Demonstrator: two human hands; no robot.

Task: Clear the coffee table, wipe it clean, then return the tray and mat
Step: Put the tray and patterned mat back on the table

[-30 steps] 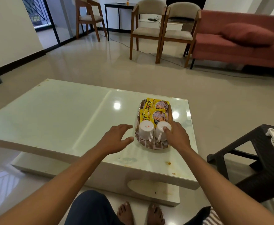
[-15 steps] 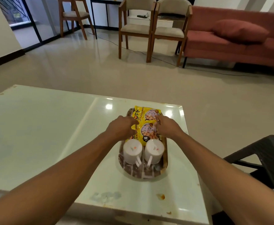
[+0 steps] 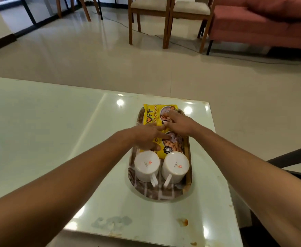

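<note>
Since half a second ago both hands have slid from the tray's rims onto the yellow packets, and the view has closed in on the tray. The pale glass counter (image 3: 48, 132) fills the lower frame, with an orange stain (image 3: 183, 222) near its edge at 5 o'clock and a greyish smear (image 3: 112, 223) at 6 o'clock. The oval tray (image 3: 159, 194) sits toward the counter's 3 o'clock side, lengthwise away from the person. Both forearms reach forward and converge over it. The left hand (image 3: 146, 138) lies palm down on the nearer packet (image 3: 171, 148), fingers extended and loosely together, thumb tucked at the packet's near edge. The right hand (image 3: 179, 124) rests palm down on the far packet (image 3: 155, 114), fingers slightly spread; whether either hand pinches the foil I cannot tell. Two white mugs (image 3: 147, 165) stand upside down side by side at the tray's 6 o'clock end, handles pointing toward the person.
</note>
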